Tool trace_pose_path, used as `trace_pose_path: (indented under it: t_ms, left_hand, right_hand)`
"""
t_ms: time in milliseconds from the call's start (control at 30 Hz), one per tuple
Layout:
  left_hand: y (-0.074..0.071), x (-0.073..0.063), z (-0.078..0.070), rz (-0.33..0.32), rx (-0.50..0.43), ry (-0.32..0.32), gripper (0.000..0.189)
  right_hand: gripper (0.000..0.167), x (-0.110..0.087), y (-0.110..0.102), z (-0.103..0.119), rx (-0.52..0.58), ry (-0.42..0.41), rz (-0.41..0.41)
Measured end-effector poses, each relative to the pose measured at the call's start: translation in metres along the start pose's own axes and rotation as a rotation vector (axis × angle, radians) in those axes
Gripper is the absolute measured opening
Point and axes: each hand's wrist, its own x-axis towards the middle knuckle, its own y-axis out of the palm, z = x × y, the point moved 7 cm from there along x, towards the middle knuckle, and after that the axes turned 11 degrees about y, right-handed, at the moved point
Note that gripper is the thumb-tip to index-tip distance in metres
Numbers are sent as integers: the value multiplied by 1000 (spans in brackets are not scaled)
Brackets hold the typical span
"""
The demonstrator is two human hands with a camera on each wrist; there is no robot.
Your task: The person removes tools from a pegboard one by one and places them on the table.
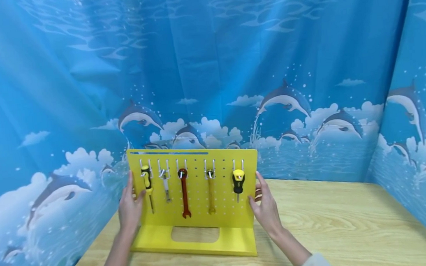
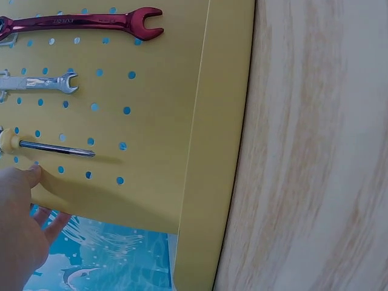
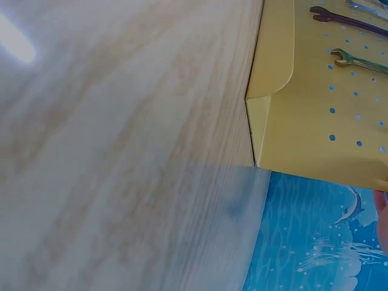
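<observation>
Yellow pegboard [image 3: 303, 136] bears wrenches [image 3: 347, 20] — right hand [image 3: 383, 225] (partly visible) at its edge.

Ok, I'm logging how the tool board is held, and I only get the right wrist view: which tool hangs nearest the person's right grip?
Observer: In the head view, a short screwdriver with a yellow-and-black handle hangs nearest the right grip.
Operator: Where's the person's other hand?
Observer: The left grip holds the opposite side edge of the yellow pegboard.
Operator: Any opening near the board's top?
Observer: Yes, a long slot runs just below the top edge, toward the left grip's side.
</observation>
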Motion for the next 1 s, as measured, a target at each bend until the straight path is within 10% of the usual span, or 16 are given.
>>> trace_pose_path:
  t_ms: [333,567,800,1000]
  left_hand:
    - [-3,-1,1,33,-79,-61,72]
    - [-17,0,-10,-115,-140,-43,53]
    - [-23,-1,-27,-213,-141,51,38]
    - [-18,2,-40,-208,-237,83,37]
  right_hand:
    - [67,1,-18,20,-35,-116,-170]
    - [39,1,-33,73,159,-317,-306]
    - [27,-12,11,141,185,-593,-126]
    - [28,-20,83,157,91,-508,176]
